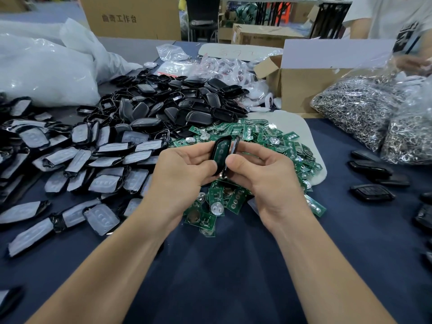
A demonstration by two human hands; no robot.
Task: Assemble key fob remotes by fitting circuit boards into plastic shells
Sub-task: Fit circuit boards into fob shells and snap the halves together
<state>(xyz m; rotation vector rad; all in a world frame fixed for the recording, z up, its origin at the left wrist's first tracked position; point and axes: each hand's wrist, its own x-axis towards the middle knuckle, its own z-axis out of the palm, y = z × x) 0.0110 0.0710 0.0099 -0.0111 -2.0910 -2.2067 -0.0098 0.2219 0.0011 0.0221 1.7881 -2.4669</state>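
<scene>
My left hand (184, 168) grips a black shell half (221, 152) with a green circuit board seated inside it. My right hand (261, 170) pinches a second black shell half (234, 146) edge-on, right beside the first. Both hands hover over a heap of green circuit boards (264, 139) with coin cells. A pile of black shell backs (177, 106) lies behind. Shell fronts with white button pads (102, 157) spread across the left of the table.
Finished black fobs (371, 192) lie at the right. Bags of metal key rings (364, 108) and an open cardboard box (304, 87) stand at the back right, where another person (397, 19) works. Large white plastic bags (44, 66) fill the back left. A dark blue cloth (222, 265) covers the table.
</scene>
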